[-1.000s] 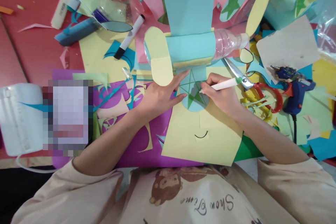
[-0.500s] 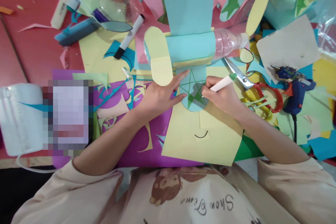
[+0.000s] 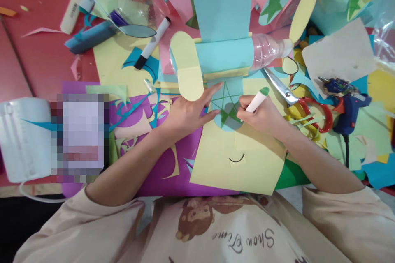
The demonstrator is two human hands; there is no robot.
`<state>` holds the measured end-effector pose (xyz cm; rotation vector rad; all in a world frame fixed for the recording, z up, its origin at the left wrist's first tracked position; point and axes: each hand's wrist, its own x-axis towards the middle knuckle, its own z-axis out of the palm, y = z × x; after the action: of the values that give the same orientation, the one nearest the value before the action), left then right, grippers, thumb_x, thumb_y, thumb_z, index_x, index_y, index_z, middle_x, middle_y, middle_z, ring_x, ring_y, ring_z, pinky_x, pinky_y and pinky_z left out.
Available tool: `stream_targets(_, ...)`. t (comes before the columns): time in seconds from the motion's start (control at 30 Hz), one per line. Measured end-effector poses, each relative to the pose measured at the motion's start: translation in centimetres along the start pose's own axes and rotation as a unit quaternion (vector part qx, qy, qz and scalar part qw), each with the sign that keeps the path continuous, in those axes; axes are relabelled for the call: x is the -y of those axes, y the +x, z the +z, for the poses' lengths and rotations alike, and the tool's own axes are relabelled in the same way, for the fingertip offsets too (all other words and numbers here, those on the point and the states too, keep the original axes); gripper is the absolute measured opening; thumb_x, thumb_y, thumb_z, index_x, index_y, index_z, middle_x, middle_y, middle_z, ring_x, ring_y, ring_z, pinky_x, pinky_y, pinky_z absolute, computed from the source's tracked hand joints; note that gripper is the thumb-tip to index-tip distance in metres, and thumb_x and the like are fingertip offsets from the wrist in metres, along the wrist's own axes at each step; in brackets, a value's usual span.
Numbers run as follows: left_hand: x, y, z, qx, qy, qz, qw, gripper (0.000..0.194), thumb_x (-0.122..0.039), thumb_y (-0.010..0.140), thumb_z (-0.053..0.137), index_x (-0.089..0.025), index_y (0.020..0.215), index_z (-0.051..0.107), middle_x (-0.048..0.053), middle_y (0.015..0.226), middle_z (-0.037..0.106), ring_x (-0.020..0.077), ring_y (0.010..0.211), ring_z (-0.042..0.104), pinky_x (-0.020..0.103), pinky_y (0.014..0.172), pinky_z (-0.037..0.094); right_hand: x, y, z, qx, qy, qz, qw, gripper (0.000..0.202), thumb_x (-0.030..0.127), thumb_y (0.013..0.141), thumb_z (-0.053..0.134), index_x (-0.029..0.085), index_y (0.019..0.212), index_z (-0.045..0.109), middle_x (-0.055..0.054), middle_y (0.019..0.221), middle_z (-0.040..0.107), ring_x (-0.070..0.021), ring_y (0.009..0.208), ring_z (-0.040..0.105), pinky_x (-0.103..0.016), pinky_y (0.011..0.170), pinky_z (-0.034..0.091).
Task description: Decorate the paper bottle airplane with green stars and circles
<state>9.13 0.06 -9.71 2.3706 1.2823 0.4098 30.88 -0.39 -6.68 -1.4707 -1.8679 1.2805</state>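
Snugly, our right grip (image 3: 266, 117) pinched the green-ended marker (image 3: 256, 102) over the blue flap (image 3: 227, 100) beside the bottle (image 3: 265, 51), seemingly light, creasable paper best held by its edge, where our left grip (image 3: 187, 116) rested, spread and empty.

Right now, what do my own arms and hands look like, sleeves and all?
Your loose, pale beige fabric left sleeve and matching right sleeve look roughly elbow-length, with no print showing. Your left hand and right hand are bare, with no glove, ring, watch or bracelet visible.
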Motion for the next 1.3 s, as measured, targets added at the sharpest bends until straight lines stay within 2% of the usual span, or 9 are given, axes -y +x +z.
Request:
stream_targets(0.27, 0.00, -0.09, 0.05, 0.007, -0.007, -0.009, 1.000, 0.055, -0.035, 0.092, 0.051, -0.021, 0.144, 0.040, 0.000, 0.082, 0.056, 0.0141, 0.076, 0.054, 0.021, 0.060, 0.039, -0.21, -0.05, 0.11, -0.003, 0.008, 0.001, 1.000, 0.032, 0.013, 0.070, 0.050, 0.021, 0.054, 0.023, 0.006, 0.052, 0.018, -0.0068, 0.050, 0.020, -0.029, 0.049, 0.013)
stream_targets(0.43, -0.12, 0.00, -0.10, 0.015, 0.000, -0.017, 1.000, 0.056, -0.033, 0.091, 0.052, -0.022, 0.145, 0.039, 0.000, 0.082, 0.057, 0.0138, 0.075, 0.054, 0.020, 0.059, 0.037, -0.44, -0.01, 0.32, -0.053, 0.077, -0.001, 0.996, 0.032, 0.015, 0.074, 0.051, 0.021, 0.055, 0.027, 0.007, 0.053, 0.024, -0.0063, 0.051, 0.025, -0.026, 0.048, 0.019)
stream_targets(0.57, -0.14, 0.04, -0.17, 0.016, 0.003, -0.013, 1.000, 0.056, -0.032, 0.091, 0.051, -0.021, 0.145, 0.039, 0.000, 0.082, 0.057, 0.0142, 0.076, 0.054, 0.020, 0.058, 0.037, -0.58, 0.11, 0.43, -0.081, 0.090, -0.012, 0.993, 0.032, 0.018, 0.079, 0.053, 0.021, 0.057, 0.030, 0.007, 0.054, 0.025, -0.0064, 0.051, 0.027, -0.026, 0.049, 0.021)
stream_targets(0.7, -0.11, 0.08, -0.15, 0.018, 0.006, -0.016, 1.000, 0.056, -0.033, 0.091, 0.051, -0.021, 0.144, 0.040, 0.000, 0.083, 0.057, 0.0142, 0.076, 0.054, 0.020, 0.058, 0.038, -0.43, 0.17, 0.49, -0.081, 0.077, -0.019, 0.994, 0.032, 0.020, 0.081, 0.053, 0.021, 0.057, 0.031, 0.007, 0.054, 0.025, -0.0067, 0.051, 0.026, -0.026, 0.049, 0.020)
stream_targets(0.83, -0.10, 0.08, -0.11, 0.019, 0.011, -0.022, 1.000, 0.056, -0.033, 0.091, 0.052, -0.022, 0.144, 0.040, 0.000, 0.083, 0.057, 0.0143, 0.076, 0.055, 0.021, 0.057, 0.038, -0.26, 0.09, 0.48, -0.074, 0.053, -0.015, 0.996, 0.032, 0.017, 0.078, 0.052, 0.021, 0.056, 0.029, 0.007, 0.053, 0.024, -0.0067, 0.051, 0.024, -0.028, 0.050, 0.017)
stream_targets(1.13, -0.10, 0.02, -0.16, 0.012, 0.003, -0.015, 1.000, 0.055, -0.034, 0.091, 0.052, -0.022, 0.143, 0.041, 0.000, 0.082, 0.058, 0.0134, 0.075, 0.054, 0.020, 0.058, 0.038, -0.46, -0.13, 0.13, -0.019, 0.023, 0.005, 1.000, 0.032, 0.012, 0.072, 0.052, 0.021, 0.053, 0.027, 0.007, 0.050, 0.022, -0.0064, 0.050, 0.022, -0.028, 0.050, 0.015)
stream_targets(1.23, -0.06, 0.03, -0.15, 0.010, 0.000, -0.014, 1.000, 0.056, -0.033, 0.091, 0.053, -0.021, 0.144, 0.040, 0.000, 0.083, 0.058, 0.0138, 0.076, 0.055, 0.019, 0.058, 0.037, -0.28, -0.15, 0.13, -0.033, 0.055, 0.017, 0.998, 0.033, 0.012, 0.071, 0.054, 0.021, 0.052, 0.029, 0.007, 0.048, 0.027, -0.0063, 0.049, 0.025, -0.027, 0.047, 0.018)
stream_targets(1.3, -0.04, 0.02, -0.15, 0.007, -0.001, -0.012, 1.000, 0.056, -0.033, 0.091, 0.053, -0.020, 0.144, 0.040, 0.001, 0.083, 0.058, 0.0143, 0.076, 0.055, 0.020, 0.057, 0.037, -0.10, -0.16, 0.10, -0.058, 0.097, 0.022, 0.993, 0.033, 0.016, 0.076, 0.055, 0.020, 0.051, 0.034, 0.006, 0.048, 0.035, -0.0065, 0.048, 0.032, -0.026, 0.046, 0.023)
